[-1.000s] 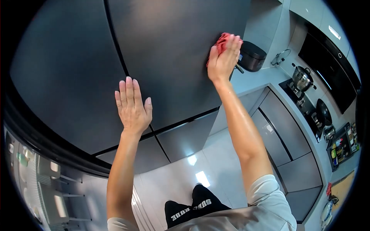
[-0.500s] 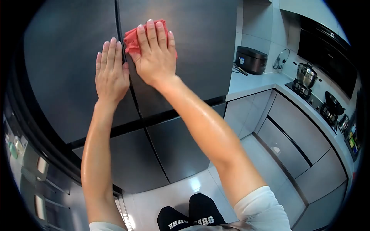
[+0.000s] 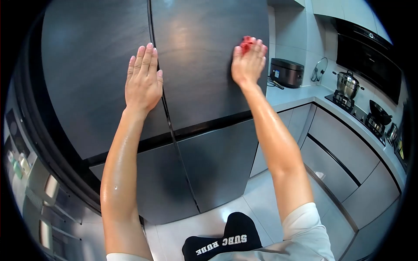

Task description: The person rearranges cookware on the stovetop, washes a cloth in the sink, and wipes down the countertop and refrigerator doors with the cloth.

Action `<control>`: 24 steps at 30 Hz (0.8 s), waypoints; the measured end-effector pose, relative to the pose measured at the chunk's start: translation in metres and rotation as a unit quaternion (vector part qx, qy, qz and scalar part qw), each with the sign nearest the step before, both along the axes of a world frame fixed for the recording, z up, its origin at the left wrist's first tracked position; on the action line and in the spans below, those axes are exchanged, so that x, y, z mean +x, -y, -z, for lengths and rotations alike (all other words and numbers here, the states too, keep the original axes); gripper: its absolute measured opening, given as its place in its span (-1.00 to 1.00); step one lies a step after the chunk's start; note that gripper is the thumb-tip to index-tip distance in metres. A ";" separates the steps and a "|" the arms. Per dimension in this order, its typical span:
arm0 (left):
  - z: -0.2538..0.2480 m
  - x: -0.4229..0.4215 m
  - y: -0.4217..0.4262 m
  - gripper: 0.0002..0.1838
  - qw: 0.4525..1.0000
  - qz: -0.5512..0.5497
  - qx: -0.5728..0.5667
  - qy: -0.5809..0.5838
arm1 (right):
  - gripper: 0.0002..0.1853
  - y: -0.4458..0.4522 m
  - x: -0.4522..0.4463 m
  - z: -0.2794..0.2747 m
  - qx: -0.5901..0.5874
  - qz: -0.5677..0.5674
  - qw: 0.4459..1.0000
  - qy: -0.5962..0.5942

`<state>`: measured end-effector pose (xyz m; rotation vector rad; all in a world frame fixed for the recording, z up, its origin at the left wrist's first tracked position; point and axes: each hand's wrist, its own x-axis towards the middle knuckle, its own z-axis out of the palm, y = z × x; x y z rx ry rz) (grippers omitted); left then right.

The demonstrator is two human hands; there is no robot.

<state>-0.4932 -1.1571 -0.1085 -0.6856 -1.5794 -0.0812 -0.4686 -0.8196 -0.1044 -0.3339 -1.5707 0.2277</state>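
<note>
A dark grey refrigerator (image 3: 200, 87) with upper and lower doors stands before me. My left hand (image 3: 143, 87) rests flat on the upper left door beside the centre gap, fingers stretched out and nothing held. Close to the outer edge of the upper right door, my right hand (image 3: 248, 67) presses a crumpled red cloth (image 3: 247, 42) against the surface. Most of the cloth is hidden under the fingers; a bunched part shows above them.
To the right, a rice cooker (image 3: 287, 73) sits on the counter (image 3: 300, 96). Farther along are a steel pot (image 3: 348, 85) and a black wok (image 3: 379, 113) on the gas stove. A range hood (image 3: 368, 61) hangs above. Chairs (image 3: 48, 191) stand at lower left.
My right hand has swept the red cloth rightwards from near the centre gap to the door's outer edge. The view has shifted a little; my left hand stays flat by the gap.
</note>
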 end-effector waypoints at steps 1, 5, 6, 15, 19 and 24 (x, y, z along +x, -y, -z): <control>0.000 0.001 0.000 -0.35 1.000 0.008 0.000 0.001 | -0.11 0.022 -0.001 -0.001 0.031 -0.009 0.999 -0.002; 0.000 0.003 0.010 -0.38 0.998 0.059 -0.013 0.003 | -0.14 0.130 -0.001 0.009 0.144 -0.038 0.989 0.006; 0.002 0.003 0.015 -0.38 0.997 0.072 -0.017 0.005 | -0.14 0.151 -0.004 0.016 0.172 -0.073 0.982 0.009; 0.065 0.012 0.025 -0.38 1.000 -0.005 0.005 0.021 | -0.22 0.142 0.008 0.066 0.254 -0.138 0.957 0.029; 0.088 0.020 0.015 -0.35 0.999 -0.004 -0.022 0.040 | -0.20 0.027 0.013 0.084 0.171 -0.031 0.984 0.023; 0.104 0.011 0.021 -0.32 0.996 0.006 -0.028 0.079 | -0.18 -0.048 0.012 0.099 0.021 -0.002 1.000 0.008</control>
